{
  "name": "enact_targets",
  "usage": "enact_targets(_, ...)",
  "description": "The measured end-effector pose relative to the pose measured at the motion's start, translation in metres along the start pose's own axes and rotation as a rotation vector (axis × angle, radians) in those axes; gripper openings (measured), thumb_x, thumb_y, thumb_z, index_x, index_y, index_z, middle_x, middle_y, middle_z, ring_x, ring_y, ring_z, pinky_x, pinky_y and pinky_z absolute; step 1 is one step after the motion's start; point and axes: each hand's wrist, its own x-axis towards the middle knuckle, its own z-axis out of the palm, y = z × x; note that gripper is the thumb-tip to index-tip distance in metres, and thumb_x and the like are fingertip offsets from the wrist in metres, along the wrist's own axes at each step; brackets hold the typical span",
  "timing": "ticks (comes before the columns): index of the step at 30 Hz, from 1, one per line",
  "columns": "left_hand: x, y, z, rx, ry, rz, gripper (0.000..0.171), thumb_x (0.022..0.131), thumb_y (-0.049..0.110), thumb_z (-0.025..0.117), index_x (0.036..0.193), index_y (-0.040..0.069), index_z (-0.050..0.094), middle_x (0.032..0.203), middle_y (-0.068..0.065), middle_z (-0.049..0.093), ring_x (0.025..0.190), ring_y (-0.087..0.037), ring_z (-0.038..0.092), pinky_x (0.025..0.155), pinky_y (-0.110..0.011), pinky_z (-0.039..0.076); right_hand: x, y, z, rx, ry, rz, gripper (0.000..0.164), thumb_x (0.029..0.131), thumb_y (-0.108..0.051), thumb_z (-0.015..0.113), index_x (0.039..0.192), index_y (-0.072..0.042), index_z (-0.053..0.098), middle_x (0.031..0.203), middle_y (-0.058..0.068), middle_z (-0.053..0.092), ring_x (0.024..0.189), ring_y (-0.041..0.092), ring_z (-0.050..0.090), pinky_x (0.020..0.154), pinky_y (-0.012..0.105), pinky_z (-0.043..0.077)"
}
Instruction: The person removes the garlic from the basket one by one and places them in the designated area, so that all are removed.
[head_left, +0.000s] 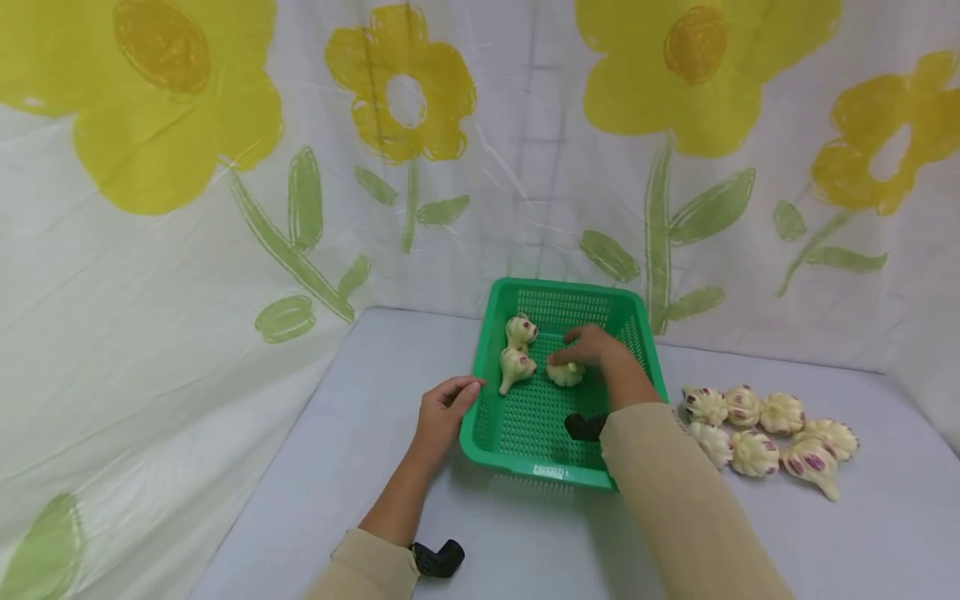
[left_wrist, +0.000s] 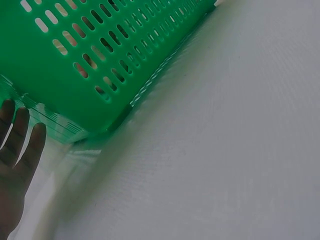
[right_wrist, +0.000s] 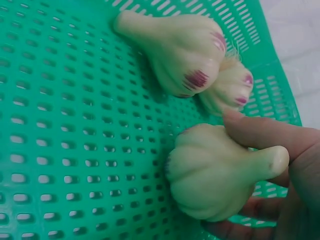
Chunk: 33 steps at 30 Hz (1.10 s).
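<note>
The right hand [head_left: 592,344] holds a garlic bulb [right_wrist: 210,172] between thumb and fingers inside the green basket [head_left: 543,472]. The left hand [head_left: 446,408], fingers straight and apart, seems to touch its rim [head_left: 483,346]

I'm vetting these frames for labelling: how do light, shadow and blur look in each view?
Head: soft light, faint shadow on the table before the basket; left wrist: dim, left hand dark, table texture soft; right wrist: held garlic fairly clear, right hand partly shadowed.
</note>
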Motion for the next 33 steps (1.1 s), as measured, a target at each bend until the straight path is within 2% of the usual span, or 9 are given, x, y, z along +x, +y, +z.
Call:
enact_targets(6, 0.0011, -0.0017, -0.0005, 0.001, -0.014, 0.011, 0.023, 0.098, 0.014, 0.061, 0.108, -0.004, 0.07, 0.11, -0.024, 0.069, 0.099, -0.005, 0.062, 0.088, -0.024, 0.05, -0.0035, -0.0015, 0.0021, -0.032, -0.037, 0.002, 0.076, 0.088, -0.039, 0.071, 0.15, -0.007, 0.038, 0.152, 0.023, 0.033, 0.128, 0.041, 0.047, 0.087, 0.05, 0.053)
enact_targets(11, 0.0007, -0.0006, -0.0004, -0.006, -0.014, 0.009, 0.023, 0.098, 0.014, 0.061, 0.108, -0.004, 0.07, 0.111, -0.024, 0.069, 0.099, -0.006, 0.062, 0.088, -0.023, 0.05, -0.005, -0.0024, 0.0037, -0.044, -0.064, -0.033, 0.074, 0.087, -0.032, 0.075, 0.146, -0.001, 0.042, 0.144, 0.024, 0.043, 0.122, 0.039, 0.054, 0.085, 0.043, 0.056)
enact_targets(16, -0.0003, 0.0003, -0.0004, -0.01, -0.007, 0.001, 0.023, 0.098, 0.013, 0.061, 0.108, -0.004, 0.07, 0.111, -0.025, 0.069, 0.099, -0.005, 0.062, 0.087, -0.023, 0.05, -0.0043, -0.0024, 0.0043, -0.101, -0.059, -0.069, 0.072, 0.087, -0.031, 0.075, 0.144, 0.001, 0.045, 0.137, 0.023, 0.049, 0.115, 0.036, 0.058, 0.085, 0.04, 0.056)
enact_targets(25, -0.0007, -0.0004, -0.0001, -0.014, -0.009, 0.006, 0.022, 0.097, 0.012, 0.061, 0.108, -0.005, 0.07, 0.11, -0.023, 0.069, 0.099, -0.004, 0.063, 0.088, -0.023, 0.05, -0.0034, -0.0028, 0.0034, -0.181, -0.002, -0.134, 0.073, 0.086, -0.035, 0.074, 0.145, -0.003, 0.045, 0.142, 0.024, 0.046, 0.121, 0.039, 0.052, 0.093, 0.048, 0.049)
enact_targets(33, -0.0004, -0.0005, -0.0004, -0.007, -0.002, 0.001, 0.021, 0.097, 0.012, 0.061, 0.108, -0.004, 0.071, 0.11, -0.022, 0.07, 0.099, -0.004, 0.063, 0.088, -0.023, 0.05, -0.0025, -0.0043, 0.0009, -0.14, 0.058, -0.234, 0.068, 0.088, -0.031, 0.073, 0.144, -0.002, 0.047, 0.128, 0.022, 0.055, 0.104, 0.032, 0.058, 0.083, 0.043, 0.05)
